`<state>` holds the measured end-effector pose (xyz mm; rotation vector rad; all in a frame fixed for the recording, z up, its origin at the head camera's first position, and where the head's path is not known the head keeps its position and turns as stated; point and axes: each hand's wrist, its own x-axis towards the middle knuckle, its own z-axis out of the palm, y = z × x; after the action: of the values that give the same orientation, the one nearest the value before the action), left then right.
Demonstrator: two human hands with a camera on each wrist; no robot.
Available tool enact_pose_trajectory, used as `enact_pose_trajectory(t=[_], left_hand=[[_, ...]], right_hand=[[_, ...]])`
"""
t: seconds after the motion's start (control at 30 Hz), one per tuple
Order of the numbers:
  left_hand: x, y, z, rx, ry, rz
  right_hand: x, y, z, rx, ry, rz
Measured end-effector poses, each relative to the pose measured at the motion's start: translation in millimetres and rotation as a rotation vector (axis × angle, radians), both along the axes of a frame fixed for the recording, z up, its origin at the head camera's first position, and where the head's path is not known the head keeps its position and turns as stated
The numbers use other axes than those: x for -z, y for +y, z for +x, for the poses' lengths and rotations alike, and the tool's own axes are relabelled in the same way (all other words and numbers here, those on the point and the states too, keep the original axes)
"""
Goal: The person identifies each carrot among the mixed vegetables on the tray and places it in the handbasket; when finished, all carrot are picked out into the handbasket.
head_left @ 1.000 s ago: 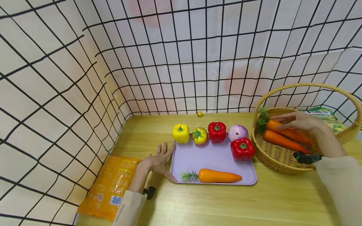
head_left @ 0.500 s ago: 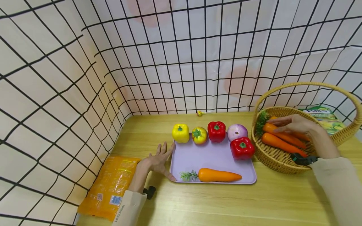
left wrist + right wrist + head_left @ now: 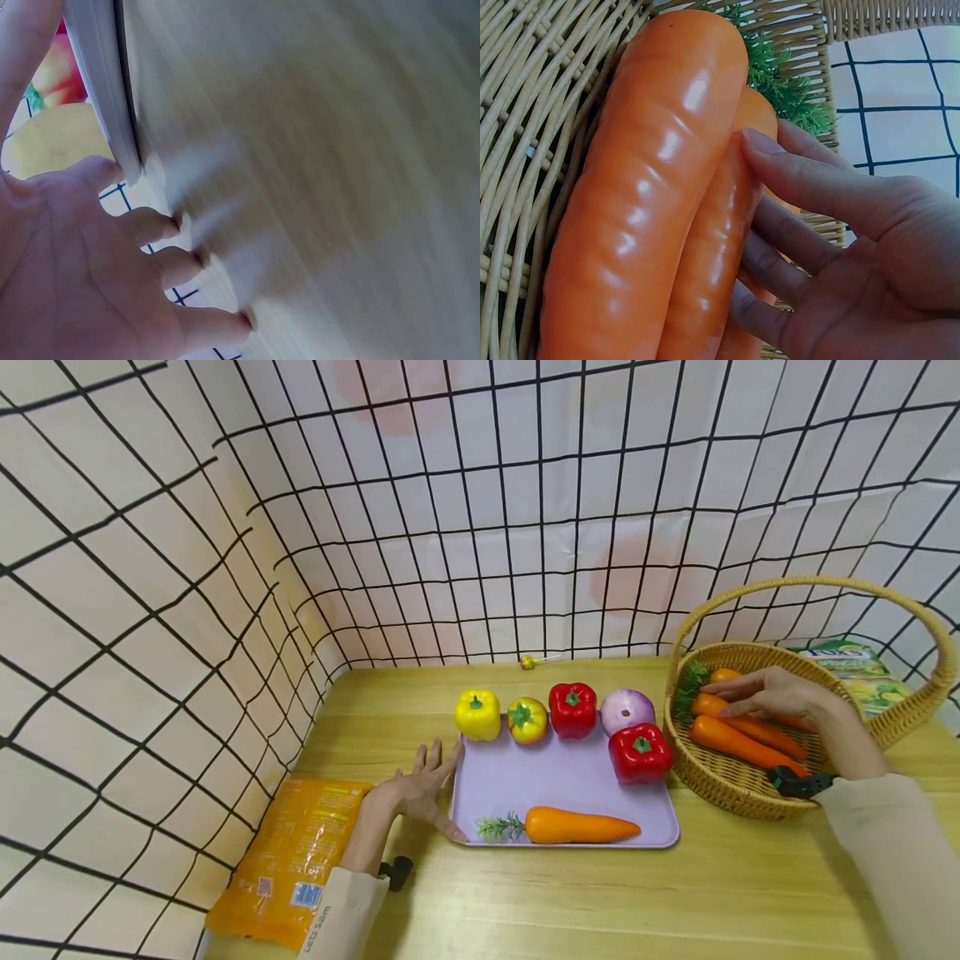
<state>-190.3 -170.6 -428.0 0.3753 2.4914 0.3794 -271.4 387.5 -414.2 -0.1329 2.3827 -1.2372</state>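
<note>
In the head view my right hand [image 3: 780, 693] reaches into a wicker basket [image 3: 720, 789] and grips the middle carrot [image 3: 765, 732] near its leafy end. The right wrist view shows the thumb on that carrot [image 3: 718, 225], with the other fingers curled along its far side. A larger-looking carrot [image 3: 645, 187] lies beside it, and another is partly hidden behind the hand. My left hand [image 3: 420, 789] rests with spread fingers at the left edge of a lilac tray [image 3: 555, 777]. In the left wrist view its fingertips [image 3: 238, 322] touch the table by the tray rim [image 3: 101, 82].
On the tray are a carrot [image 3: 577, 825], a yellow pepper [image 3: 477, 715], a red-yellow fruit [image 3: 528, 721], two red peppers [image 3: 641, 753] and a purple onion [image 3: 627, 712]. An orange packet [image 3: 292, 860] lies left, a lollipop [image 3: 528, 662] behind, a green packet [image 3: 862, 672] behind the basket.
My right hand has shifted slightly left inside the basket, and the middle carrot has moved left with it, so three carrots now show. The left hand has stayed in place.
</note>
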Motion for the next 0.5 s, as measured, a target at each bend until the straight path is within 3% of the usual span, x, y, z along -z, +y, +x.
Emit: enact_pose_trajectory(t=[0.5], left_hand=[[-1.3,0.8,0.8,0.000,0.004,-0.003]], right_hand=[[0.5,1.4,0.1,0.007,-0.021,0.014]])
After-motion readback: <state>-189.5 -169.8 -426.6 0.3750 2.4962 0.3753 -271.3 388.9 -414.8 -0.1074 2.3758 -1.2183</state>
